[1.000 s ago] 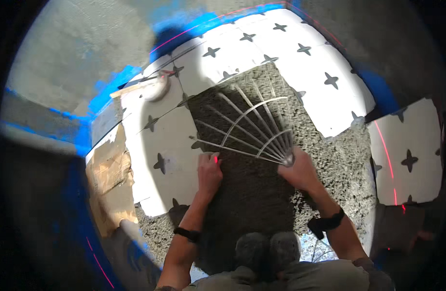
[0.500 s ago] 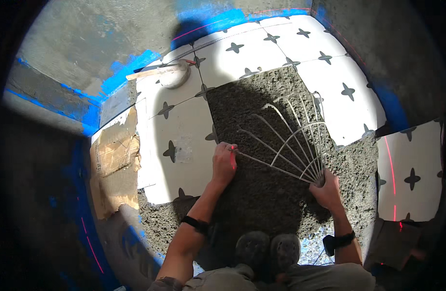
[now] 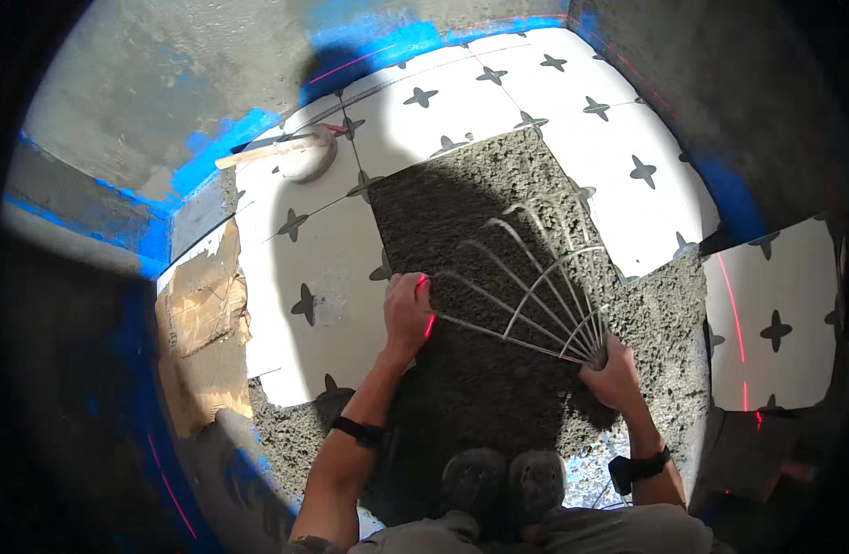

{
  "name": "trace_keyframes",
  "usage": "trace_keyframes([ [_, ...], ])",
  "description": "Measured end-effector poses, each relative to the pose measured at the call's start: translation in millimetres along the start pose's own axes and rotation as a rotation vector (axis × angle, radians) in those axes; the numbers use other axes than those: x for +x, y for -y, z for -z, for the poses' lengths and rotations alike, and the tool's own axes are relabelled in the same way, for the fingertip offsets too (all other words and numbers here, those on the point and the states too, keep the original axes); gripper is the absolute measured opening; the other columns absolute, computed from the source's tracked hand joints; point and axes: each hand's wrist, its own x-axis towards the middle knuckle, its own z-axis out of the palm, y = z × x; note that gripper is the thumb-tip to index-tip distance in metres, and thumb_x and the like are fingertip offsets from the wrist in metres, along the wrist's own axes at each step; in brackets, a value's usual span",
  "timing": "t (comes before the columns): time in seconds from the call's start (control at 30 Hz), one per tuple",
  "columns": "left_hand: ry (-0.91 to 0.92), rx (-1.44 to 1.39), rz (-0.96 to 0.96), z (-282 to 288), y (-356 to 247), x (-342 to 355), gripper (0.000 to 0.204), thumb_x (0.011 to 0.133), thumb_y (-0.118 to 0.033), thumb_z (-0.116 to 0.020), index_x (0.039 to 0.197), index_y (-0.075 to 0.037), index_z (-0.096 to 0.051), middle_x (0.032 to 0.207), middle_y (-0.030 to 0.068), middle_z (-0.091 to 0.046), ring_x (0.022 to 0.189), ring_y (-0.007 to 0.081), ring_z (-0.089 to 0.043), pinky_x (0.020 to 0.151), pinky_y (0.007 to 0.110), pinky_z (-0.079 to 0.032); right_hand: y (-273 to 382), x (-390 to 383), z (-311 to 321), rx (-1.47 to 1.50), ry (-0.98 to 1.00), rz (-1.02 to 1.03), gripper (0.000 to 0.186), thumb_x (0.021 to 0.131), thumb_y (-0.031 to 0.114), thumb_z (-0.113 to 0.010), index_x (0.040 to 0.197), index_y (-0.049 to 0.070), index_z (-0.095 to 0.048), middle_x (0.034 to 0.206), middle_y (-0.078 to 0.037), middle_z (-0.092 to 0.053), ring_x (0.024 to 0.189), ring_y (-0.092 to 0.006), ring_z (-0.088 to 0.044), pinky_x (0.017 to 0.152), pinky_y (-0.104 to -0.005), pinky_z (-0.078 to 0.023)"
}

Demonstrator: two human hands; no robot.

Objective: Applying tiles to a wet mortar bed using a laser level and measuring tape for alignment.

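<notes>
A fan rake head (image 3: 572, 325) with several thin, hooked metal tines is spread over a rough, dark grey mortar bed (image 3: 498, 406). My right hand (image 3: 613, 372) is closed around its narrow base, where the tines come together. My left hand (image 3: 407, 312) pinches the end of the leftmost tine, beside the edge of a white tile (image 3: 337, 249) with dark cross-shaped marks. A red laser line falls across the left fingers. Some of the tine tips are blurred, and whether they touch the mortar I cannot tell.
A white-headed mallet (image 3: 306, 159) with a wooden handle lies on the tiles at the far left. Torn brown cardboard (image 3: 203, 323) lies along the left side. Grey walls with blue patches enclose the floor. More patterned tiles (image 3: 775, 319) are at the right. My shoes (image 3: 475, 480) rest near the front.
The view has shifted, so the floor and tiles appear farther left. Both hands keep their hold on the rake head, and its tines have moved slightly, blurring at the tips.
</notes>
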Motion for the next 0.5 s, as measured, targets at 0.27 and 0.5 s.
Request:
trace_keyframes([
  [0.27, -0.086, 0.119, 0.023, 29, 10, -11, 0.014, 0.092, 0.001, -0.066, 0.106, 0.0, -0.067, 0.104, 0.0184, -0.065, 0.103, 0.0386, -0.06, 0.09, 0.048, -0.049, 2, 41, 10, -0.281, 0.073, 0.214, 0.027, 0.074, 0.014, -0.072, 0.09, 0.0, -0.056, 0.072, -0.013, -0.065, 0.061, -0.0247, -0.061, 0.058, -0.0418, -0.051],
  [0.5, -0.17, 0.205, 0.197, 20, 73, 69, 0.01, 0.09, -0.007, -0.07, 0.097, 0.0, -0.07, 0.098, 0.0177, -0.067, 0.097, 0.039, -0.063, 0.086, 0.049, -0.049, -3, 19, 0, -0.082, -0.016, 0.093, 0.025, 0.073, 0.013, -0.072, 0.085, 0.001, -0.054, 0.065, -0.01, -0.056, 0.056, -0.0203, -0.052, 0.053, -0.0393, -0.043],
])
